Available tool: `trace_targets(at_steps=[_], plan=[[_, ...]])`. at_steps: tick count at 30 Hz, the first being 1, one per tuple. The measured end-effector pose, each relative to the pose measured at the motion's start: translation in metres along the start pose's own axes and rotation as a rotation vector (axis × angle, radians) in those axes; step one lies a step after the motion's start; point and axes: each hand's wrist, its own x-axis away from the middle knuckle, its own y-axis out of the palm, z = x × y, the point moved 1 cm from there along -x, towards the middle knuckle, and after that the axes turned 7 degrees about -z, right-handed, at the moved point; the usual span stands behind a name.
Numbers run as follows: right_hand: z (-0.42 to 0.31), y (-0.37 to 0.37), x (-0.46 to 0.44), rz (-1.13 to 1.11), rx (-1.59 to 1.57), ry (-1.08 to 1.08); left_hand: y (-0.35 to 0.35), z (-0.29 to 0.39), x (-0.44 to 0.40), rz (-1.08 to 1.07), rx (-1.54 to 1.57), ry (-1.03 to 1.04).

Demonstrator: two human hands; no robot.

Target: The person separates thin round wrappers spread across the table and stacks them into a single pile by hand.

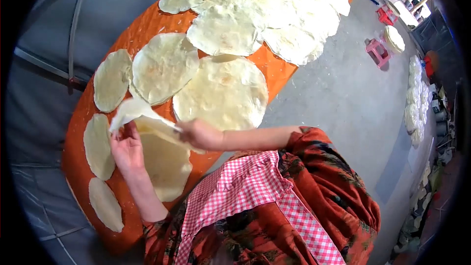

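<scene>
Between my two hands a thin, pale flatbread point(133, 110) is lifted and bent over, its near part blurred by motion. My right hand point(200, 134) is closed on its right edge. At its left edge is my left hand point(128, 151), palm up, fingers curled against the bread and partly hidden by it. Beneath them another flatbread point(164, 167) lies flat on the orange cloth point(142, 24). Just beyond my hands a large round flatbread point(223, 91) overlaps another flatbread point(164, 66).
Heaped flatbreads point(274, 7) cover the far end of the orange surface. Smaller flatbreads point(105, 203) line its left edge, beside a grey tarp wall point(41, 103). On the grey floor point(338, 113) stand pink stools point(378, 53); wrapped bundles point(416, 98) lie along the right.
</scene>
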Motion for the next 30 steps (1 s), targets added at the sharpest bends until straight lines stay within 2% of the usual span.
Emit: trace_targets(at_steps=[2,4,5,6,7,8,9,10,12,13,14,16,17,18,19,20,21,22,23,25,26,28,30], plan=[[-0.035,-0.045,0.002,0.161,0.081,-0.053,-0.001,0.014,0.006,-0.156,0.026,0.106],[-0.054,-0.076,0.007,0.218,0.241,-0.351,0.003,-0.004,0.046,0.204,-0.219,0.229],[-0.054,-0.080,0.014,0.160,0.330,-0.375,-0.009,-0.025,0.059,0.067,-0.313,0.144],[-0.054,-0.082,0.020,0.110,0.425,-0.397,-0.021,-0.051,0.070,0.115,-0.200,0.052],[-0.042,-0.078,0.028,-0.003,0.484,-0.388,-0.116,-0.065,0.061,0.221,-0.042,-0.128],[-0.019,-0.067,0.039,-0.119,0.540,-0.369,-0.147,-0.083,0.070,0.370,0.020,-0.253],[0.012,-0.050,0.052,-0.279,0.575,-0.287,-0.213,-0.094,0.071,0.367,0.011,-0.360],[0.024,-0.040,0.061,-0.373,0.568,-0.258,-0.216,-0.107,0.081,0.446,0.010,-0.343],[0.035,-0.030,0.069,-0.561,0.561,-0.200,-0.187,-0.100,0.096,0.475,-0.357,-0.420],[0.031,-0.034,0.064,-0.487,0.492,-0.189,-0.177,-0.092,0.086,0.503,-0.191,-0.391],[0.022,-0.041,0.053,-0.415,0.428,-0.178,-0.161,-0.082,0.079,0.415,-0.224,-0.262],[0.005,-0.066,0.031,-0.277,0.273,-0.119,-0.134,-0.053,0.048,0.344,-0.222,-0.164],[-0.003,-0.089,0.020,-0.253,0.197,-0.069,-0.087,-0.047,0.034,0.378,-0.102,-0.069],[-0.008,-0.112,0.012,-0.155,0.162,0.007,-0.026,-0.046,0.023,0.252,-0.147,-0.031],[-0.028,-0.147,0.006,-0.114,-0.001,0.158,-0.001,-0.042,0.002,0.128,-0.210,0.017],[-0.023,-0.171,0.007,0.030,-0.124,0.160,0.046,-0.050,-0.006,-0.102,-0.270,0.006],[-0.011,-0.192,0.007,0.232,-0.258,0.154,0.070,-0.057,-0.022,-0.229,-0.238,-0.074],[-0.007,-0.224,0.011,0.298,-0.172,0.098,0.098,-0.068,-0.031,-0.487,-0.246,-0.163],[-0.002,-0.248,0.016,0.419,-0.286,0.172,0.128,-0.086,-0.028,-0.587,-0.310,-0.173],[0.035,-0.294,0.038,0.585,-0.129,0.268,0.139,-0.113,-0.031,-0.624,-0.564,-0.112],[0.056,-0.313,0.054,0.657,-0.102,0.306,0.127,-0.127,-0.032,-0.550,-0.570,-0.148],[0.107,-0.336,0.096,0.760,0.134,0.387,0.090,-0.149,-0.031,-0.481,-0.775,-0.147],[0.157,-0.330,0.153,0.860,0.635,0.619,0.026,-0.163,-0.029,-0.336,-0.959,-0.124]])
